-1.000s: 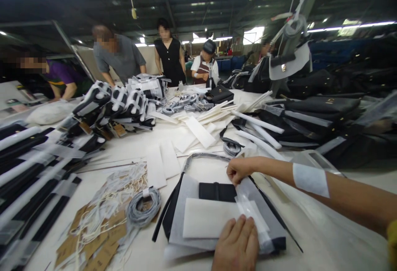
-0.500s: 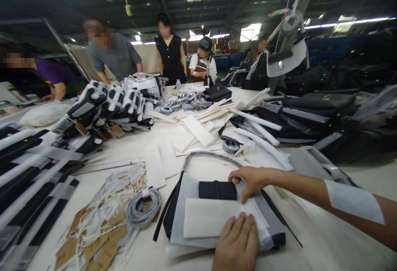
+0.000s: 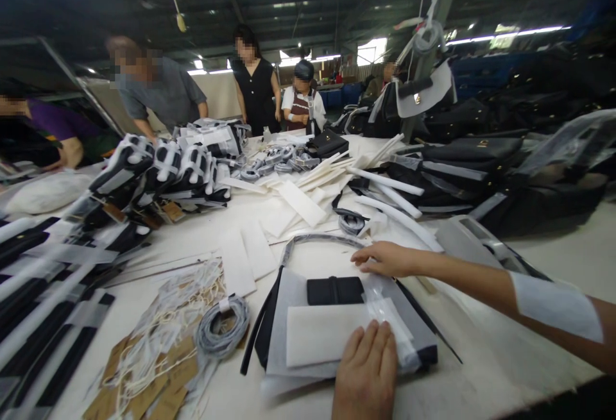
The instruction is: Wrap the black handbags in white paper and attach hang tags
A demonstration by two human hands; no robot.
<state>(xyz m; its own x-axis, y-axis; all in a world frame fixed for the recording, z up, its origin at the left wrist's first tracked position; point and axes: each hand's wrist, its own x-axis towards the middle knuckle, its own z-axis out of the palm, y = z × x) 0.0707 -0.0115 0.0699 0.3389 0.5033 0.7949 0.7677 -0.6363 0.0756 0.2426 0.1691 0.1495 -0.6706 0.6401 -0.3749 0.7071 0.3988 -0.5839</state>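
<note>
Right hand (image 3: 378, 259), loosely open, has released the clear film (image 3: 378, 300); left hand (image 3: 366, 369) presses flat.

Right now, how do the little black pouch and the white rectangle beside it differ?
The black pouch is smaller; the white rectangle is longer and wider. The pouch has a band across its middle, while the rectangle looks plain. A hand rests on the rectangle, none on the pouch. Both lie on a pale sheet.

Two hands (image 3: 366, 365) — one nearest bag (image 3: 264, 343), one white sheet (image 3: 312, 336) on it.
</note>
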